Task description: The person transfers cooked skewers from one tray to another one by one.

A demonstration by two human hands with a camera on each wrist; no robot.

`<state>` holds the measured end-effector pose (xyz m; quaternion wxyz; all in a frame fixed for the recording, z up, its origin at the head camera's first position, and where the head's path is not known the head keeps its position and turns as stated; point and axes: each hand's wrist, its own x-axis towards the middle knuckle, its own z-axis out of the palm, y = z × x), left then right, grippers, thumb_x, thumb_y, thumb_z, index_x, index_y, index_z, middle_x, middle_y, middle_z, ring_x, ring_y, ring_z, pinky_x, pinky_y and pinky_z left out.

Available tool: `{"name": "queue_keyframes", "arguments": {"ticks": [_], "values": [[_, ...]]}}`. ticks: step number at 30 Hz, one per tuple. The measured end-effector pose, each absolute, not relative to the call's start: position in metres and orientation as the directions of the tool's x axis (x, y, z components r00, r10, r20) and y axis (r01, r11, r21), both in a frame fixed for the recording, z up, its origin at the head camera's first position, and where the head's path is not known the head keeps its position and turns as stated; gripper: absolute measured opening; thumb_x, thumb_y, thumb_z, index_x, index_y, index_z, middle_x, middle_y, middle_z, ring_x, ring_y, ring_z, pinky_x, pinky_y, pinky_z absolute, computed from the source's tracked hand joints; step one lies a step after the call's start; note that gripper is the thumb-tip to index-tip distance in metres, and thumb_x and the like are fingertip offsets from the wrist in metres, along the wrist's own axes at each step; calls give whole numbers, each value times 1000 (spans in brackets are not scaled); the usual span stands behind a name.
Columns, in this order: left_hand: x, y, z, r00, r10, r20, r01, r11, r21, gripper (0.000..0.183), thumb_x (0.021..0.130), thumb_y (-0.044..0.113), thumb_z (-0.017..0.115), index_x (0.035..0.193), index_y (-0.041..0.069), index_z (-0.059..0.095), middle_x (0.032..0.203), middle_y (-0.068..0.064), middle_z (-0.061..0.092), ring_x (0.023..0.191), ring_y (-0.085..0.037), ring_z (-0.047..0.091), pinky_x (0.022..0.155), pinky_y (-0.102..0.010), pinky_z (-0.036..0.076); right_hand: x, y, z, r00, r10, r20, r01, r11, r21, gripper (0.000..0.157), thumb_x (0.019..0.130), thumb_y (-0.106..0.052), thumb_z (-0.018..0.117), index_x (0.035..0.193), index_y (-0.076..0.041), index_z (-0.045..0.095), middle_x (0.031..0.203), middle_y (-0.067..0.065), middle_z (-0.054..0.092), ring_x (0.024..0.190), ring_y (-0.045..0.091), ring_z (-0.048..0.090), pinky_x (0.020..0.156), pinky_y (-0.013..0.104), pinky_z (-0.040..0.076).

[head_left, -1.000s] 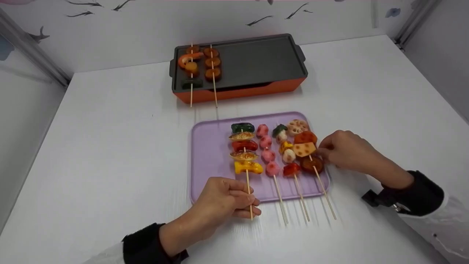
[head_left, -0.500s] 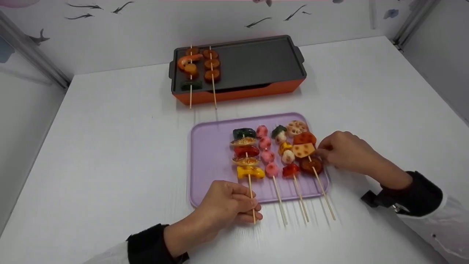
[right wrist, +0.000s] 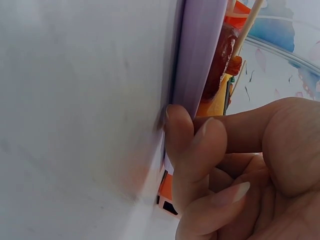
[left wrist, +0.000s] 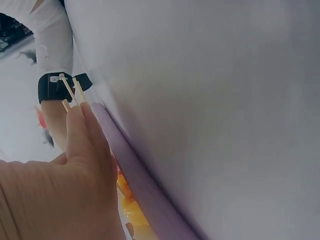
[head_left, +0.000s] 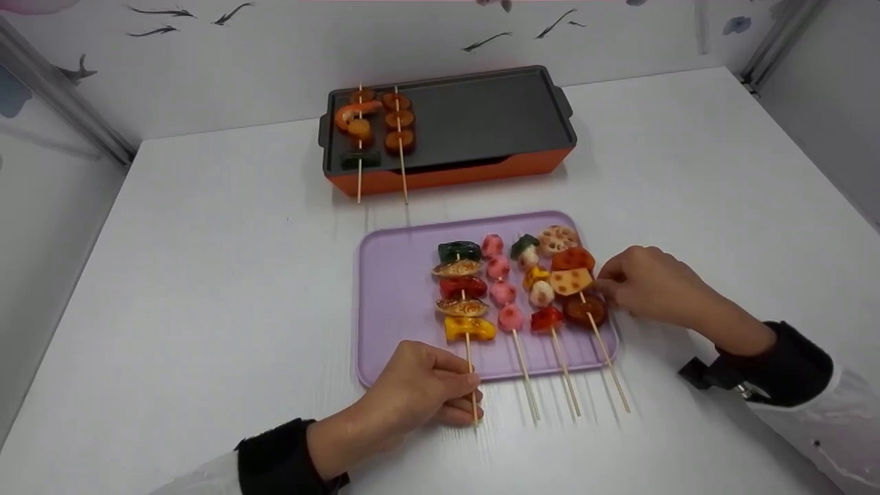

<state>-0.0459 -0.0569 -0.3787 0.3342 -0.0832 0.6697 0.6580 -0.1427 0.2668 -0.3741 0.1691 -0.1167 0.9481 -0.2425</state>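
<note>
My left hand (head_left: 426, 385) pinches the bare stick of a skewer (head_left: 466, 328) strung with green, red and yellow pepper-like pieces and browned slices. This skewer lies over the lilac tray (head_left: 395, 295), its stick end past the front rim. At the tray's right rim, my right hand (head_left: 643, 285) grips the edge between thumb and curled fingers; the right wrist view shows the fingertips (right wrist: 179, 120) against the rim. Beside the held skewer lie a pink-ball skewer (head_left: 503, 292), a mixed vegetable skewer (head_left: 542, 293) and a skewer with lotus root (head_left: 570, 282).
Behind the tray stands an orange grill (head_left: 481, 168) with a dark plate. On its left side lie a prawn skewer (head_left: 359, 129) and a skewer of round brown slices (head_left: 399, 120). A patterned white wall (head_left: 399, 34) rises behind the white table (head_left: 206, 275).
My left hand has drawn its skewer slightly toward me and a little to the right, and it now lies lower on the tray. My right hand has stayed at the tray rim.
</note>
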Motion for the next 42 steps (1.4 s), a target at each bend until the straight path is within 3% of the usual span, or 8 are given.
{"name": "queue_keyframes", "arguments": {"ticks": [11, 18, 24, 29, 32, 35, 38, 42], "values": [[-47, -57, -376, -757, 341, -558, -537, 162, 828, 17, 97, -3, 71, 112, -10, 72, 90, -18, 77, 71, -19, 76, 69, -32, 64, -142, 267, -373, -917, -299, -263, -134, 854, -503, 19, 100, -14, 66, 99, 0, 80, 69, 0, 64, 56, 16, 55, 50, 31, 42], [-51, -70, -362, -858, 364, -362, -293, 232, 927, 7, 95, 1, 73, 94, -6, 74, 77, -14, 73, 57, -13, 68, 58, -28, 61, -142, 267, -373, -912, -301, -278, -131, 857, -499, 20, 101, -15, 66, 100, 0, 79, 68, 0, 64, 56, 15, 56, 50, 31, 43], [-59, -77, -349, -959, 283, 14, 147, 454, 879, 9, 91, 2, 71, 84, 7, 70, 72, 1, 66, 59, -9, 55, 53, -23, 47, -143, 267, -374, -911, -312, -269, -144, 853, -501, 20, 100, -15, 67, 99, 0, 79, 69, -1, 65, 55, 14, 56, 49, 31, 43], [-82, -86, -352, -843, 299, 448, 519, 672, 529, 6, 91, 2, 74, 89, 5, 68, 76, -3, 67, 57, -10, 51, 53, -26, 49, -143, 267, -374, -911, -309, -272, -138, 852, -506, 20, 101, -16, 67, 99, 0, 79, 69, -1, 64, 55, 15, 56, 50, 31, 43], [-104, -91, -351, -805, 284, 521, 533, 733, 423, 13, 93, 9, 76, 102, 1, 72, 91, -10, 74, 70, -17, 65, 62, -30, 58, -142, 268, -374, -913, -310, -265, -141, 850, -508, 19, 100, -16, 67, 98, -2, 80, 68, -1, 64, 55, 15, 56, 50, 31, 43], [-127, -94, -347, -839, 235, 491, 471, 765, 439, 30, 96, 15, 75, 121, -2, 71, 113, -15, 75, 97, -26, 73, 78, -38, 63, -142, 269, -373, -914, -314, -258, -148, 849, -508, 19, 101, -15, 66, 97, -4, 80, 67, -1, 63, 54, 15, 56, 50, 31, 43], [-149, -95, -343, -891, 176, 418, 398, 744, 536, 40, 98, 16, 72, 132, -3, 67, 128, -18, 71, 110, -30, 70, 85, -43, 61, -141, 268, -372, -913, -314, -262, -146, 848, -509, 19, 101, -15, 65, 98, -3, 80, 67, -1, 63, 54, 15, 56, 49, 31, 44], [-176, -97, -337, -962, 91, 256, 254, 636, 729, 42, 101, 17, 68, 138, -3, 64, 135, -17, 67, 107, -27, 68, 87, -42, 58, -141, 267, -371, -912, -308, -271, -136, 850, -509, 20, 100, -15, 65, 100, -2, 80, 67, 0, 63, 54, 16, 56, 49, 31, 43]]}}
